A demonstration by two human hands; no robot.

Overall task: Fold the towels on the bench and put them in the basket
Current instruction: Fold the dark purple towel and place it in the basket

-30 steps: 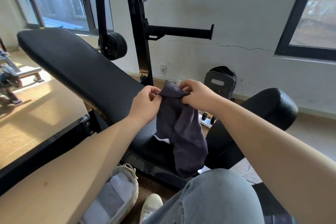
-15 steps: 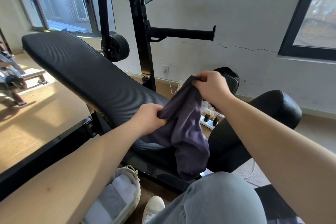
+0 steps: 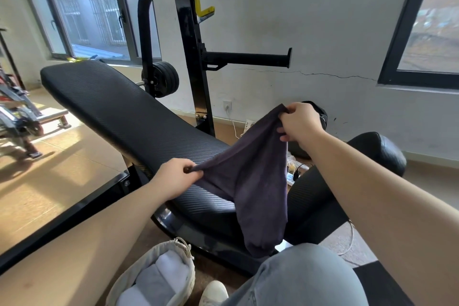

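Left hand and right hand pinch dark towel corners above bench; basket below.

A gym room — padded bench, barbell rack, weight plate by the windows.

The far left length of the black counter lies open from above. Behind its middle rises a rack upright, with a weight plate on its left and a horizontal peg jutting right, above and behind the hands. The dark towel, stretched between them, hangs over the counter's near end and screens the gap before the roller pad on the right. Near left on the floor, the basket is open-topped and partly filled with folded towels; the counter's base frame runs behind it, and a knee and shoe crowd its right side.
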